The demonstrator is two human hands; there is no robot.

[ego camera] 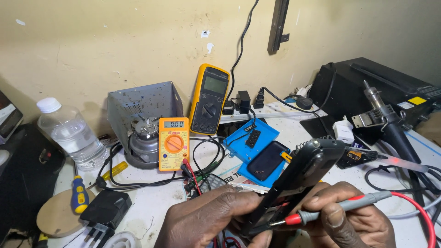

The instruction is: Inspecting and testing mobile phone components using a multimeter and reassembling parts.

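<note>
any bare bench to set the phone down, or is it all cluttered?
Bare patches: in front of the orange multimeter, between the black adapter and left hand; another right of the right hand, bordered by cables. Crowded around the blue mat.

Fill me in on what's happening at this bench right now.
A person holds a black mobile phone tilted up in the left hand. The right hand pinches a red-tipped test probe, its metal tip touching the phone's lower end. A small orange multimeter lies on the cluttered table with its leads running toward the hands; its display is lit. A larger yellow meter leans against the wall, and a second phone lies on a blue mat.
</note>
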